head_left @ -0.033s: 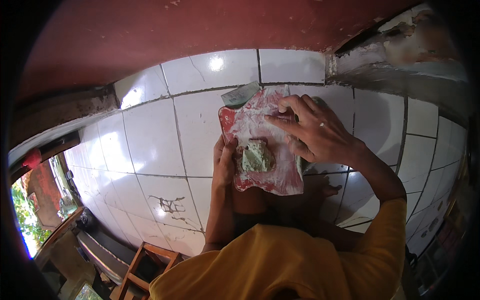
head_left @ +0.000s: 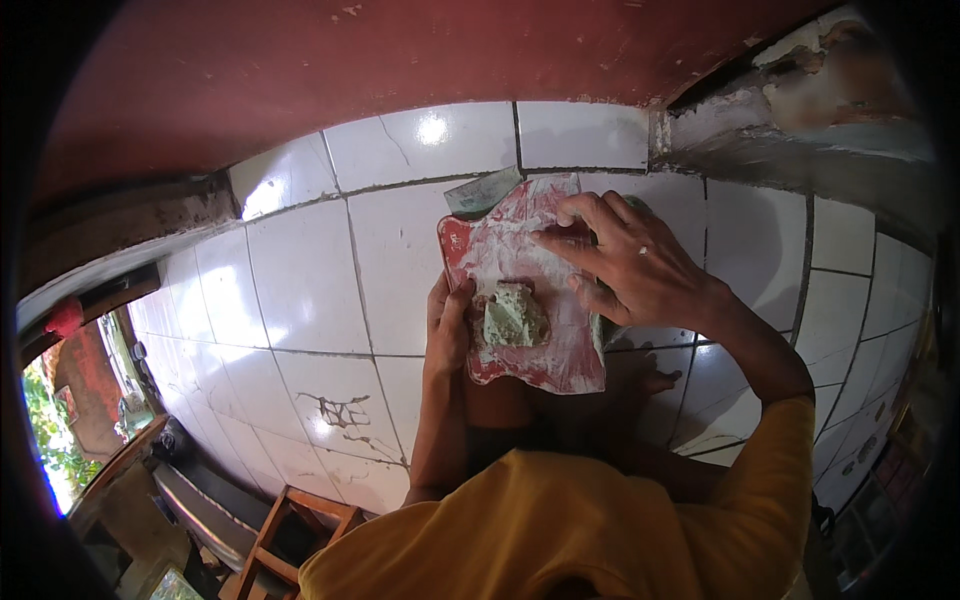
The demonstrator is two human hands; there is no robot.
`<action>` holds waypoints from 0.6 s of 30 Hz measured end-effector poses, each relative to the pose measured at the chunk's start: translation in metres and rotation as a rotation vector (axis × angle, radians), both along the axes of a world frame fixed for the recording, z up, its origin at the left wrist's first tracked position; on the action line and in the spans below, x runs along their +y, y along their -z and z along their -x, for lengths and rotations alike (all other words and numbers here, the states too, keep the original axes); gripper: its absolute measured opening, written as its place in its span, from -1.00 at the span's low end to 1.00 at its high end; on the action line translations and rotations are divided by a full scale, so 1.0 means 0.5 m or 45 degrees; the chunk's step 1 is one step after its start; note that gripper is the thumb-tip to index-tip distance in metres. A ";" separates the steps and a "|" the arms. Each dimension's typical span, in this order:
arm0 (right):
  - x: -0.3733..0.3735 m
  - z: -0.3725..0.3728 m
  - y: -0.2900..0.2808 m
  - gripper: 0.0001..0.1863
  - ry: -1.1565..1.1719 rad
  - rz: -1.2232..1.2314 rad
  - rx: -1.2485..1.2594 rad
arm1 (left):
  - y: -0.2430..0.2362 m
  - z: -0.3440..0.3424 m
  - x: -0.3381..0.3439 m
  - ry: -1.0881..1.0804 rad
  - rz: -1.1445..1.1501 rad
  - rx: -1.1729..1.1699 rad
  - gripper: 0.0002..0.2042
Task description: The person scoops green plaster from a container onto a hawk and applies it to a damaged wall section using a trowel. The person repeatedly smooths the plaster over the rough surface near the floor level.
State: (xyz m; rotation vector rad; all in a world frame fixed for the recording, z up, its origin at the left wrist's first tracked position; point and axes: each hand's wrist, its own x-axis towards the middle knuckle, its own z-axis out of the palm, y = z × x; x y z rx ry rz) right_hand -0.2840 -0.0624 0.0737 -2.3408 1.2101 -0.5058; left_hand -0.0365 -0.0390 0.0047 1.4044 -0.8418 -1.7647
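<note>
My left hand (head_left: 449, 318) grips the left edge of a red board (head_left: 455, 240) with its thumb over the top. White smears cover much of the board, and its lower left edge is scalloped. A lump of pale green paste (head_left: 515, 316) sits on it, right beside my left thumb. Over the board's right side is my right hand (head_left: 632, 250), its fingers bent and apart, with nothing visible between them. The index finger points toward the smeared surface; whether it touches cannot be made out. Something greenish (head_left: 637, 205) shows partly behind my right hand, mostly hidden.
A grey-green flat piece (head_left: 485, 192) lies at the board's upper left corner on white floor tiles (head_left: 300, 270). A red wall (head_left: 400, 50) rises at the far side. Lower left stands a wooden frame (head_left: 270, 540). At upper right is a rough ledge (head_left: 800, 170).
</note>
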 end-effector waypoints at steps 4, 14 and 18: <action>-0.002 0.028 -0.024 -0.50 -0.026 0.124 0.140 | -0.015 0.004 -0.004 0.012 0.019 0.013 -0.66; -0.012 0.087 -0.120 -0.70 0.026 0.173 0.221 | -0.061 0.000 0.003 0.129 0.015 0.023 -0.66; 0.038 0.157 -0.108 -0.74 0.437 -0.583 -0.147 | -0.097 0.027 0.019 -0.037 -0.018 0.084 -0.59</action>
